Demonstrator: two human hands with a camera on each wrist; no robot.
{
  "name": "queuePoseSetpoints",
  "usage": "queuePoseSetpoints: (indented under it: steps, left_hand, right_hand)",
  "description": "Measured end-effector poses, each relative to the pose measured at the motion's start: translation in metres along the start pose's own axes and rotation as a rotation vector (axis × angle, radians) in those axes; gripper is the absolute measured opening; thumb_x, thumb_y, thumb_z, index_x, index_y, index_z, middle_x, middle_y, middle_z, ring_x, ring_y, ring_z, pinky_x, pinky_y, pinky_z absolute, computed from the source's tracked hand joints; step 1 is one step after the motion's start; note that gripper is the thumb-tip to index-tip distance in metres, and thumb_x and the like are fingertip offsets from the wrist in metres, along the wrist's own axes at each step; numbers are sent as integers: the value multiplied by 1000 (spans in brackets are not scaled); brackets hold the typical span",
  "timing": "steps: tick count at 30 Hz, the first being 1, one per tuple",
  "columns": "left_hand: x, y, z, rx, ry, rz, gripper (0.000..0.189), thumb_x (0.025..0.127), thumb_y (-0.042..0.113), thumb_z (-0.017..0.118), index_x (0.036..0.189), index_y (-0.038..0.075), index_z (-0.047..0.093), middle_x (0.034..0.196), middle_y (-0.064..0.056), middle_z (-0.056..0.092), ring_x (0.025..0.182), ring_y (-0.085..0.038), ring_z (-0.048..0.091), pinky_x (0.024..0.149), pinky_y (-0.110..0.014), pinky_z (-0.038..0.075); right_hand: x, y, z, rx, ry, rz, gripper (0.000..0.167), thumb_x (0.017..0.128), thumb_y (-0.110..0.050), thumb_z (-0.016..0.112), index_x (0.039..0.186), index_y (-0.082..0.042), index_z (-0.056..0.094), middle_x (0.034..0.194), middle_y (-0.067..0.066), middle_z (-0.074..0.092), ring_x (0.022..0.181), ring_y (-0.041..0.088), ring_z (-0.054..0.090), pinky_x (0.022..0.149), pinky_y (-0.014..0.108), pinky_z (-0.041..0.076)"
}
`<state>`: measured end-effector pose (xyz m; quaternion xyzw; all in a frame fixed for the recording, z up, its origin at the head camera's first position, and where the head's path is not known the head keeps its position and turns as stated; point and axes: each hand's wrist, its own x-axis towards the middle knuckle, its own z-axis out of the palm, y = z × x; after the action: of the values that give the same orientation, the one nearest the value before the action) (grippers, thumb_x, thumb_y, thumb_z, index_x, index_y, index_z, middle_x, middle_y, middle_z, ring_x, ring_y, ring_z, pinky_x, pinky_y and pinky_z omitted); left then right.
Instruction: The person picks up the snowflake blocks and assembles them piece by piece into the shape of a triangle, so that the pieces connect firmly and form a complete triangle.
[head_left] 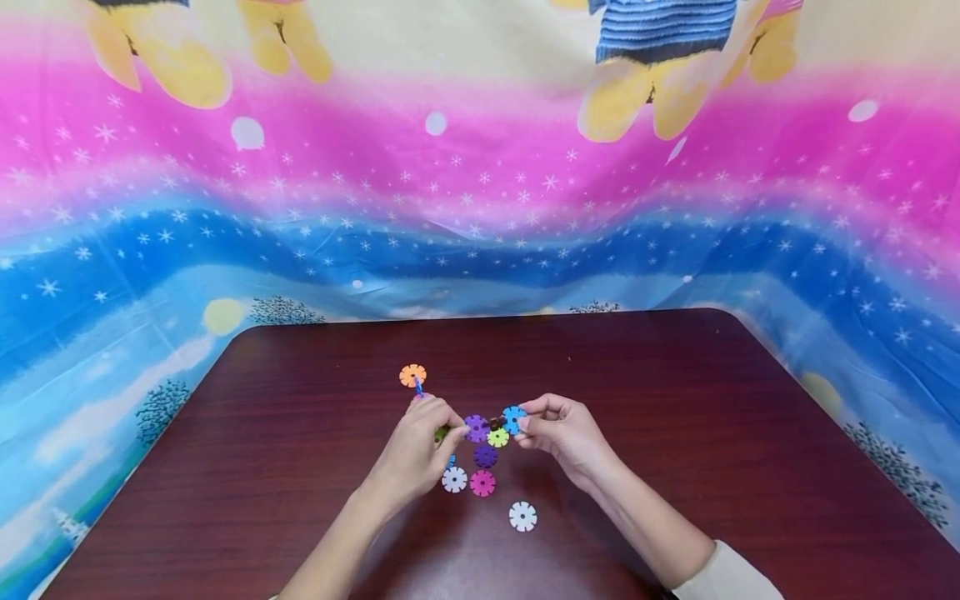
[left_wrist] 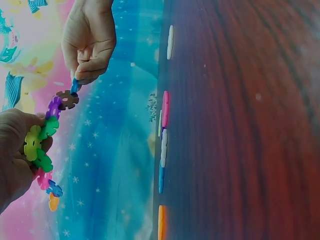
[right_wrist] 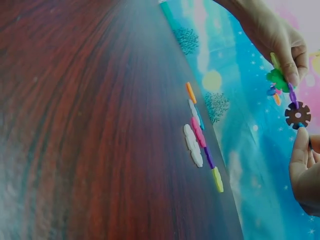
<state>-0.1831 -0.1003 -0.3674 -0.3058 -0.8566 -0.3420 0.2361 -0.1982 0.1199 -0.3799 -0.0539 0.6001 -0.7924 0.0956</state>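
My left hand grips a chain of slotted plastic snowflake discs around its green and yellow middle part. In the left wrist view the chain runs from a purple disc through green and yellow ones to pink, blue and an orange disc at the lower end. A brown disc sits edge to edge with the purple one. Thumb and fingers of my right hand pinch a blue disc at the brown disc's rim. The chain is held up above the table.
Loose discs lie flat on the dark wooden table: white, pink, purple, yellow-green, another white, a partly covered blue one, and orange. A patterned cloth hangs behind the table.
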Motion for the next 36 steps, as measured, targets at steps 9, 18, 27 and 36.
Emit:
queuePoseSetpoints:
  steps: [9, 18, 27, 36]
  left_hand:
    - [0, -1, 4, -21, 48, 64, 18, 76, -3, 73, 73, 10, 61, 70, 9, 53, 69, -5, 46, 87, -43, 45]
    - [1, 0, 3, -7, 50, 55, 18, 75, -2, 74, 73, 11, 61, 70, 9, 52, 68, -5, 45, 79, -36, 45]
    - [5, 1, -6, 0, -17, 9, 13, 77, 5, 75, 81, 11, 64, 75, 9, 56, 72, -4, 48, 73, -25, 47]
    - [10, 2, 1, -21, -35, 43, 24, 74, 8, 77, 96, 6, 67, 89, 3, 63, 87, -8, 54, 80, -29, 46]
  right_hand:
    - [1, -1, 1, 53, -17, -1, 16, 82, 11, 57, 86, -4, 63, 78, 9, 65, 61, 14, 63, 61, 25, 53]
    - [3, -8, 2, -7, -35, -6, 13, 82, 9, 59, 90, -1, 61, 79, 9, 64, 64, 15, 62, 64, 26, 53]
    - [4, -14, 2, 46, -77, 33, 12, 85, 6, 57, 95, -1, 57, 81, 8, 64, 67, 14, 63, 67, 25, 53]
    - [4, -9, 5, 97, -96, 72, 12, 86, 7, 56, 95, 0, 58, 81, 8, 65, 68, 14, 64, 68, 24, 53]
